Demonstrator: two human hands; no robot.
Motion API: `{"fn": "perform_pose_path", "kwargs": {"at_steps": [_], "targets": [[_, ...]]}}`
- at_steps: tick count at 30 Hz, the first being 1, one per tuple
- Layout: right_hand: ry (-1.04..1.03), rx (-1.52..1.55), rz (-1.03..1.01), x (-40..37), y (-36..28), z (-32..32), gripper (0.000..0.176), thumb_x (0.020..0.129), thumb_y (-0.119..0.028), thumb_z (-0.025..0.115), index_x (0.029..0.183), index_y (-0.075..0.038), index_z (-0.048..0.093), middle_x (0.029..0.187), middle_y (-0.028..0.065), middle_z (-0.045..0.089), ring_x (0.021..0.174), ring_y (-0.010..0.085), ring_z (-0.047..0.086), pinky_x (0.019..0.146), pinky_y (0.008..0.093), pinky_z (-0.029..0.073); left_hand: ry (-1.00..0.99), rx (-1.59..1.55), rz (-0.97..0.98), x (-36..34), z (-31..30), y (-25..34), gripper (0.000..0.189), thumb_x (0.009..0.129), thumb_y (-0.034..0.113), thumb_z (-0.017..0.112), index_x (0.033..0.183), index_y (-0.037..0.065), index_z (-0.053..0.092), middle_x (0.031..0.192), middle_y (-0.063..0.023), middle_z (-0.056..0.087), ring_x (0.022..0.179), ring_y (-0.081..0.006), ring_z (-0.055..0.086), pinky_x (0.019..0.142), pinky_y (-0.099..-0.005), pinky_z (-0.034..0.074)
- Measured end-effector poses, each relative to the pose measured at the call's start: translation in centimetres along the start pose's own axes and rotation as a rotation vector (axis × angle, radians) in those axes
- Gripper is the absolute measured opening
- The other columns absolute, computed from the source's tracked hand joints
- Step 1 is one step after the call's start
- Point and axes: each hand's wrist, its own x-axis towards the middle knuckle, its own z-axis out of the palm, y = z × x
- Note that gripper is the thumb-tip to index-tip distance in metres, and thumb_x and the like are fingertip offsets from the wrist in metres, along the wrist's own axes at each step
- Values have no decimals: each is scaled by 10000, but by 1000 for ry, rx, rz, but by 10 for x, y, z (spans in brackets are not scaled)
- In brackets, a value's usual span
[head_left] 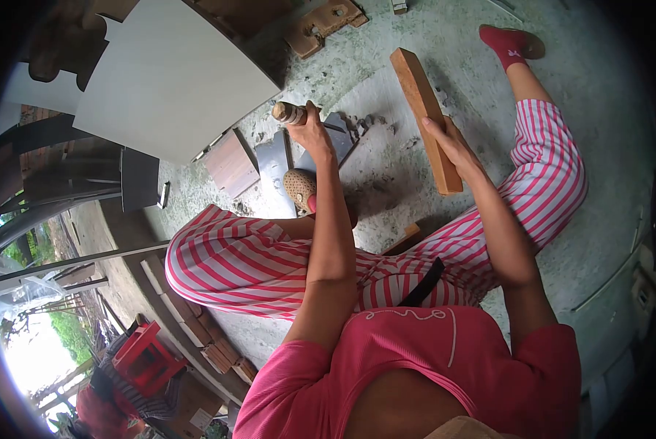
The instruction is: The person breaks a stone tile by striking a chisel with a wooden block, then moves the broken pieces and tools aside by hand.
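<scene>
My left hand (310, 137) is closed around a short, thick tool handle (290, 113) with a pale round end and a wrapped band. The tool's other end cannot be made out. Flat grey pieces (272, 162) lie on the floor just below this hand, beside the dotted sole (298, 187) of my left shoe. In my right hand (452, 148) is a long squared wooden block (418, 95), gripped near its lower end with the thumb along its face. The block slants away from me, apart from the left hand's tool.
A large pale board (174, 80) stands at the upper left, with a wood-grain tile (232, 162) near its edge. A broken brown piece (324, 28) lies farther off. Grey crumbs litter the floor (394, 146). Bricks (218, 355) and a red plastic object (148, 351) are at lower left.
</scene>
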Motion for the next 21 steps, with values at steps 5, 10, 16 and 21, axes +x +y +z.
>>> {"fn": "perform_pose_path", "kwargs": {"at_steps": [5,10,16,21], "targets": [[2,-26,48,-8,-13,3,814,774,-640,524,1296,-30,390,1238,176,460,1187,263,416,981,342,305,17,21,130,17,12,6,230,787,92,642,898,4,461,742,-37,506,642,-126,467,609,-278,417],[-27,-89,31,-2,-6,3,933,731,-680,529,1330,5,325,1280,219,422,1227,305,388,999,370,305,64,-71,182,40,19,2,226,756,70,627,886,42,444,728,-30,488,625,-107,474,581,-257,416],[-32,-132,23,-7,-11,4,876,745,-679,514,1310,-28,361,1244,202,448,1187,294,422,984,370,313,106,-136,245,52,20,-23,289,783,21,629,991,38,429,813,-43,496,695,-116,490,635,-264,436],[-24,-150,28,-5,-9,5,894,734,-693,511,1314,-31,356,1254,209,440,1201,307,411,984,372,314,110,-120,244,49,18,-27,365,800,23,651,1085,21,422,909,-59,497,791,-138,504,718,-280,455]]}}
